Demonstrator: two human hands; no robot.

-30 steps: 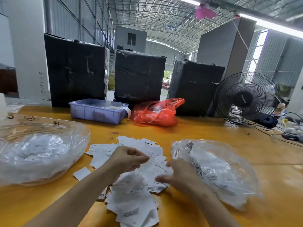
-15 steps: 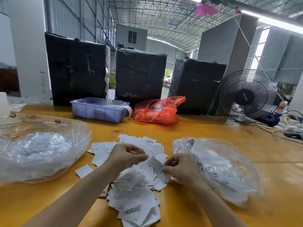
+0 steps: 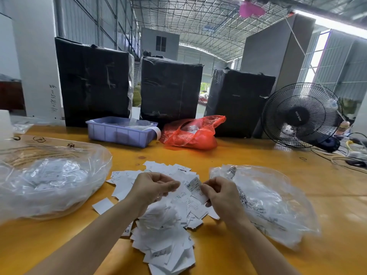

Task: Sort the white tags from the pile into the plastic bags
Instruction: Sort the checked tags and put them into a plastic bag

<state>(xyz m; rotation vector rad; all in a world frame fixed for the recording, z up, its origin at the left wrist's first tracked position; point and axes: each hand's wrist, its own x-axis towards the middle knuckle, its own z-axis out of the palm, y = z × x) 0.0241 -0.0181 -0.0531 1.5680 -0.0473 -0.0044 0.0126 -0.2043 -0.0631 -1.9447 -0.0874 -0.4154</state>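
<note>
Lifted a little higher than a moment ago, with the right hand [image 3: 222,195] closer to the left hand [image 3: 153,188] above the pile of white tags [image 3: 168,221]. Now pinching one tag [image 3: 196,188] with curled right fingers, its printed side tilted up. Left fingers curled too, thumb near fingertips, maybe touching the same tag's edge; hard to tell if anything is held there. Both bare forearms reaching in from the near edge of the yellow table [image 3: 258,155].

Hard to read the print on the tags; only small dark letters here and there. Part of the pile hidden under the hands and arms. Lower end of the pile cut off at the near edge.

Small white paper tags, loose and overlapping, in the middle of the table near the front. Clear plastic bag [image 3: 51,179] with tags toward the left edge. Second clear plastic bag [image 3: 266,201] just right of the pile, also with tags inside, blurry at its near side.
</note>
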